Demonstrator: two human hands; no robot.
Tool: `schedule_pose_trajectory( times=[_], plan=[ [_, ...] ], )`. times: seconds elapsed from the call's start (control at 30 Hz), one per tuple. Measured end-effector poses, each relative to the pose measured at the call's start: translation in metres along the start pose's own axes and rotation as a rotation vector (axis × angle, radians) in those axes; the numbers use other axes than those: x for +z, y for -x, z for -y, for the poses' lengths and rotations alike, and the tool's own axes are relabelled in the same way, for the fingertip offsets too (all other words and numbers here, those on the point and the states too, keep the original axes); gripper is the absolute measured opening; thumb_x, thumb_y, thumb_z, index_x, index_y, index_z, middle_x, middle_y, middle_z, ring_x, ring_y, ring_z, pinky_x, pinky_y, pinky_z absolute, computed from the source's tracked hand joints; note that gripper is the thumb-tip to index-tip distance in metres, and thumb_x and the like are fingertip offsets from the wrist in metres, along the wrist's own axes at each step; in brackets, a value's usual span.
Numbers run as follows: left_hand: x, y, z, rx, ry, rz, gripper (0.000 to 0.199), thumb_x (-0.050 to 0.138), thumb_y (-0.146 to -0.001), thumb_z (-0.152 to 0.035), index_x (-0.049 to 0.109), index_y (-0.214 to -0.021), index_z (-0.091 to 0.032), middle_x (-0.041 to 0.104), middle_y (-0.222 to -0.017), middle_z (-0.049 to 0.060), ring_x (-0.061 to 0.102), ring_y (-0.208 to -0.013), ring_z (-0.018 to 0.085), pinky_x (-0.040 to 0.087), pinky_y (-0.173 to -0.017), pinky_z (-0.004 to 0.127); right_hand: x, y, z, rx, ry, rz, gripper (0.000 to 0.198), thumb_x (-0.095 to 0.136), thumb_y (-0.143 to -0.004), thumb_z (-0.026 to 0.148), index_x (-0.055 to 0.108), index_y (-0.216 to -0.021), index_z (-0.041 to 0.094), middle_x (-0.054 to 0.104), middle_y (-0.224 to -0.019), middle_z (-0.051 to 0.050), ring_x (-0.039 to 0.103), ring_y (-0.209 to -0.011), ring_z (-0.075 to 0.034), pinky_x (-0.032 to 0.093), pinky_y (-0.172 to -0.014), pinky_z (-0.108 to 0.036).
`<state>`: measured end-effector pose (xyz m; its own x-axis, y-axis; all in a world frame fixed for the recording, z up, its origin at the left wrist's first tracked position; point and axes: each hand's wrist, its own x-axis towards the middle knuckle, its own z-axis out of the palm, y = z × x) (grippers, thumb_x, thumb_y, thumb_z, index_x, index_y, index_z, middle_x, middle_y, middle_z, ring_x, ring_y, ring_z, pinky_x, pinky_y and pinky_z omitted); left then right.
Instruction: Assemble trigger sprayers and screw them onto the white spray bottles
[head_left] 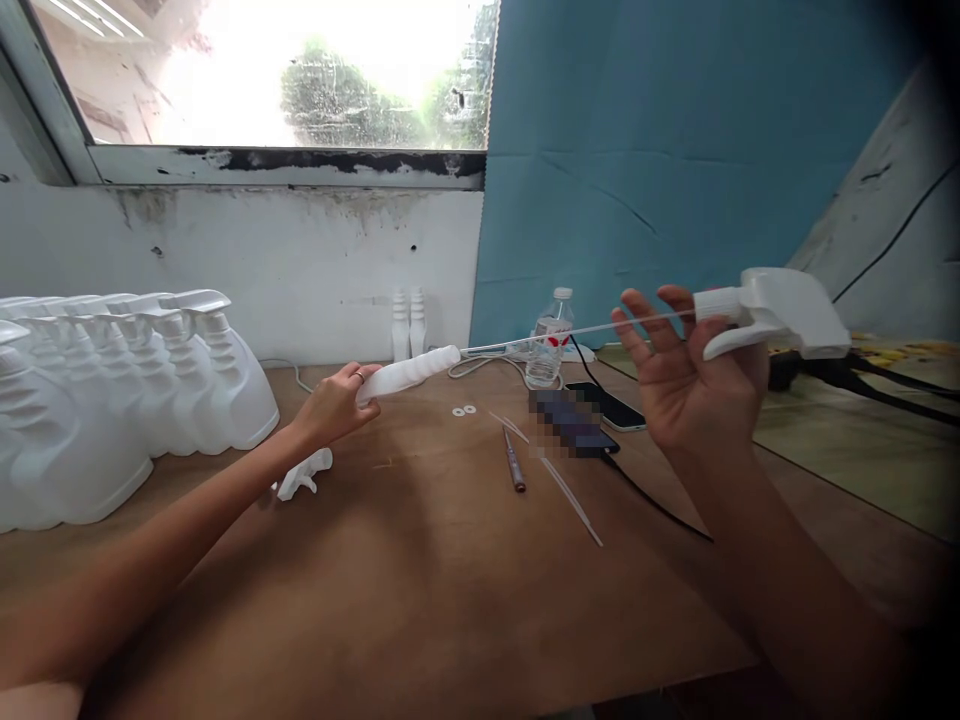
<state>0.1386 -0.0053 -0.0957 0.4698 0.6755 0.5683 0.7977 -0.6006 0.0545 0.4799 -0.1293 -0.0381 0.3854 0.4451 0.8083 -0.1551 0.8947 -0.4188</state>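
Observation:
My left hand (336, 402) is closed round the base of a slim white plastic bottle (411, 372), which lies tilted in the air with its mouth up to the right. In my right hand (694, 385) is a white trigger spray head (787, 310), gripped near its collar, with several fingers spread. From it a long thin dip tube (592, 329) runs left to the bottle's mouth. Whether the tube's tip is inside the mouth I cannot tell. Below my left forearm another white trigger spray head (306, 474) lies on the brown table (450, 600).
White bottles (112, 400) stand packed at the left, and two slim ones (409, 322) by the wall. Further right are two white rings (463, 411), a screwdriver (514, 466), loose tubes (570, 492), a water bottle (551, 340), a phone (611, 405) and a cabled dark device (574, 425).

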Motion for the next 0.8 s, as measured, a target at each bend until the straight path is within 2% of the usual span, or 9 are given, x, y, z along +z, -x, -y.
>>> schedule_pose_trajectory(
  times=[0.17, 0.27, 0.4, 0.53, 0.6, 0.7, 0.8],
  plan=[
    [-0.002, 0.006, -0.013, 0.016, 0.079, 0.011, 0.051, 0.053, -0.079, -0.028, 0.053, -0.129, -0.021, 0.063, -0.109, 0.006, 0.064, -0.077, 0.021, 0.051, -0.075, 0.032, 0.003, 0.006, -0.011, 0.07, 0.021, 0.03, 0.023, 0.074, -0.076, 0.033, 0.063, -0.094, 0.026, 0.064, -0.107, -0.001, 0.065, -0.108, -0.027, 0.044, -0.104, -0.057],
    [0.001, 0.012, -0.017, -0.003, 0.195, 0.039, 0.051, 0.055, -0.078, -0.03, 0.054, -0.128, -0.021, 0.063, -0.114, 0.007, 0.065, -0.088, 0.023, 0.052, -0.081, 0.032, 0.009, 0.004, -0.014, 0.11, 0.122, 0.099, 0.021, 0.072, -0.077, 0.038, 0.058, -0.088, 0.026, 0.064, -0.11, -0.001, 0.065, -0.108, -0.026, 0.047, -0.101, -0.055],
    [0.009, 0.019, -0.016, -0.039, 0.387, 0.078, 0.049, 0.057, -0.078, -0.032, 0.056, -0.125, -0.019, 0.061, -0.124, 0.006, 0.062, -0.105, 0.024, 0.051, -0.091, 0.032, 0.026, -0.011, -0.002, 0.127, 0.233, 0.161, 0.023, 0.067, -0.078, 0.044, 0.054, -0.085, 0.027, 0.063, -0.11, -0.002, 0.067, -0.102, -0.026, 0.05, -0.095, -0.055],
    [0.009, 0.022, -0.019, -0.028, 0.398, 0.104, 0.051, 0.058, -0.076, -0.03, 0.056, -0.126, -0.021, 0.062, -0.123, 0.006, 0.063, -0.103, 0.025, 0.051, -0.092, 0.034, 0.044, -0.032, 0.017, 0.097, 0.272, 0.313, 0.025, 0.074, -0.073, 0.041, 0.054, -0.076, 0.026, 0.064, -0.101, -0.002, 0.071, -0.087, -0.025, 0.055, -0.086, -0.052],
    [0.007, 0.023, -0.026, -0.03, 0.449, 0.112, 0.05, 0.059, -0.075, -0.029, 0.057, -0.125, -0.021, 0.062, -0.123, 0.006, 0.061, -0.106, 0.025, 0.05, -0.094, 0.035, 0.052, -0.037, 0.019, 0.111, 0.259, 0.369, 0.026, 0.075, -0.071, 0.041, 0.056, -0.08, 0.025, 0.064, -0.1, -0.002, 0.071, -0.084, -0.024, 0.056, -0.083, -0.05],
    [0.003, 0.027, -0.04, -0.037, 0.622, 0.135, 0.049, 0.061, -0.074, -0.028, 0.058, -0.122, -0.02, 0.062, -0.123, 0.005, 0.059, -0.111, 0.025, 0.052, -0.094, 0.035, 0.064, -0.032, 0.008, 0.204, 0.221, 0.406, 0.034, 0.074, -0.072, 0.043, 0.059, -0.097, 0.025, 0.066, -0.101, -0.003, 0.071, -0.087, -0.024, 0.057, -0.081, -0.047],
    [0.001, 0.034, -0.055, -0.036, 0.809, 0.19, 0.046, 0.062, -0.075, -0.025, 0.058, -0.12, -0.02, 0.064, -0.119, 0.005, 0.06, -0.108, 0.023, 0.056, -0.087, 0.033, 0.075, -0.016, -0.013, 0.343, 0.19, 0.481, 0.029, 0.073, -0.075, 0.039, 0.063, -0.095, 0.02, 0.067, -0.103, -0.006, 0.07, -0.094, -0.024, 0.056, -0.085, -0.044]
  ],
)
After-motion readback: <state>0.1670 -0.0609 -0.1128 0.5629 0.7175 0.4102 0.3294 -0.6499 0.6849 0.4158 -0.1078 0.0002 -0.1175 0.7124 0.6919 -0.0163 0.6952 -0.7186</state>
